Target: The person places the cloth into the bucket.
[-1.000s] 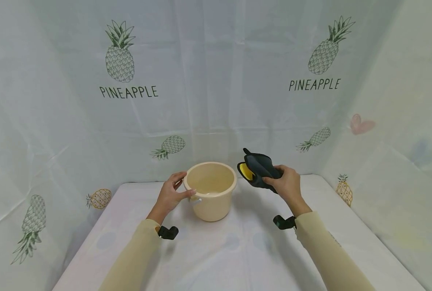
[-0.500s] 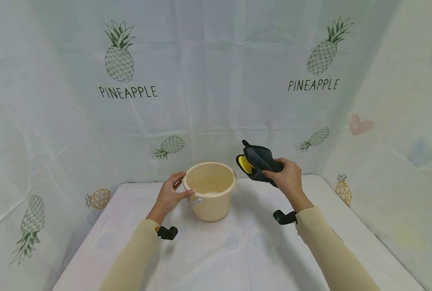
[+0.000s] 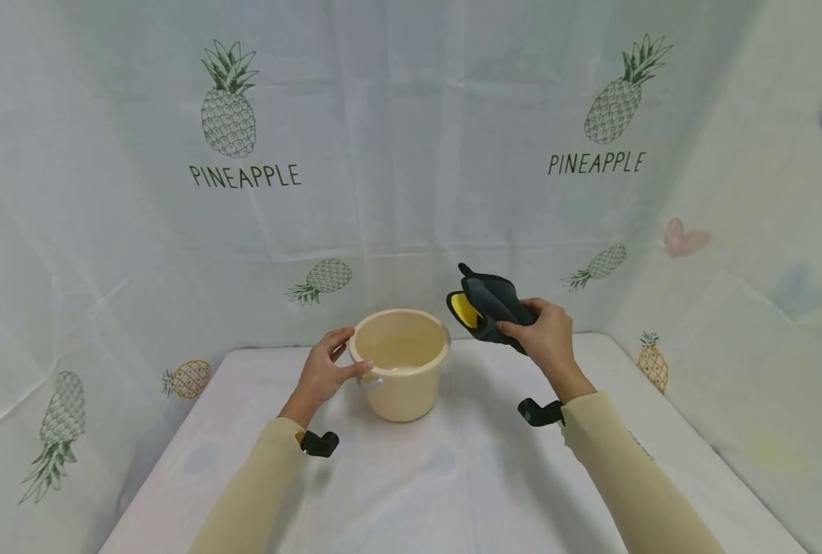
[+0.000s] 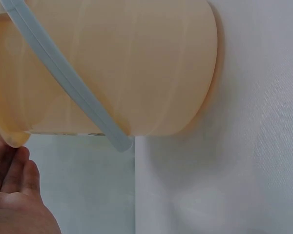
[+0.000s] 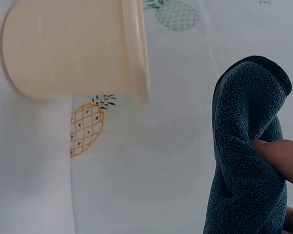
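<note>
Where the flat white, cloth-covered table (image 3: pixel 397 488) nears its far edge, a cream, round plastic bucket (image 3: pixel 404 396) stands upright. Right of it, in the air, a folded, dark blue-grey towelling cloth with yellow lining (image 3: pixel 497 304) slants up and leftward from the right hand (image 3: pixel 549 338), the nearer one, which pinches it. The left hand (image 3: pixel 326 366) holds the bucket's left side.

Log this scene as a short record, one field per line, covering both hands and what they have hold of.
Left hand: thumb and fingers on the bucket's rim
Right hand: holds the cloth
Cream bucket: upright on the table
Bucket handle: pale, slanting across the outer side
Dark blue-gray cloth: black-edged, folded, yellow inside, raised right of the bucket, not touching it
Backdrop: pineapple-print sheet
</note>
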### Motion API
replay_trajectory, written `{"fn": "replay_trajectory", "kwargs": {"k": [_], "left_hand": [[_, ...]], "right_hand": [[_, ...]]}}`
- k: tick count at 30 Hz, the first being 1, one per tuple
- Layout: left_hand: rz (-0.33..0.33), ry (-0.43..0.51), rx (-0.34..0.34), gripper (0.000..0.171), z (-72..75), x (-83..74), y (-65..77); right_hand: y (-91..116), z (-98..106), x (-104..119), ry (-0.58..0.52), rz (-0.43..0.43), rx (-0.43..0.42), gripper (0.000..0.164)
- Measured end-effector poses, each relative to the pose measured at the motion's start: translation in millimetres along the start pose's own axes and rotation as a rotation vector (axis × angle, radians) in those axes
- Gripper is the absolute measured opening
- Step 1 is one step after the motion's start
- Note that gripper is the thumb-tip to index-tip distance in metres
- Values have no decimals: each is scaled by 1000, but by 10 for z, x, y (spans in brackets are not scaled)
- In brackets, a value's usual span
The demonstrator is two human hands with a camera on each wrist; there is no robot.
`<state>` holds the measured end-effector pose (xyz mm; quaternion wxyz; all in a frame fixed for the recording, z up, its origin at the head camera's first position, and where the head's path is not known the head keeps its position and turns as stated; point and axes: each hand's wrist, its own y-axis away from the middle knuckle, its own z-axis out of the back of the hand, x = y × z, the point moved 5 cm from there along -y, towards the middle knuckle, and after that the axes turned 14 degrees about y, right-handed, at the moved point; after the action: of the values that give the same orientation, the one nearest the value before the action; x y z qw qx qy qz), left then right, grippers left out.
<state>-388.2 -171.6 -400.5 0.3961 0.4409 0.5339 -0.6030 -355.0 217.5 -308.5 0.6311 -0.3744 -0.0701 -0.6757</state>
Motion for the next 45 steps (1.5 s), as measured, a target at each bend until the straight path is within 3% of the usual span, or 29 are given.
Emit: {"fn": "replay_trajectory", "kwargs": {"k": [18, 45], "left_hand": [[-6, -31, -15, 83, 0, -17, 6], [-5, -55, -20, 86, 11, -41, 0]], "right_hand": [[-29, -275, 336, -58, 34, 35, 62], [2, -849, 911, -154, 133, 94, 58]]}}
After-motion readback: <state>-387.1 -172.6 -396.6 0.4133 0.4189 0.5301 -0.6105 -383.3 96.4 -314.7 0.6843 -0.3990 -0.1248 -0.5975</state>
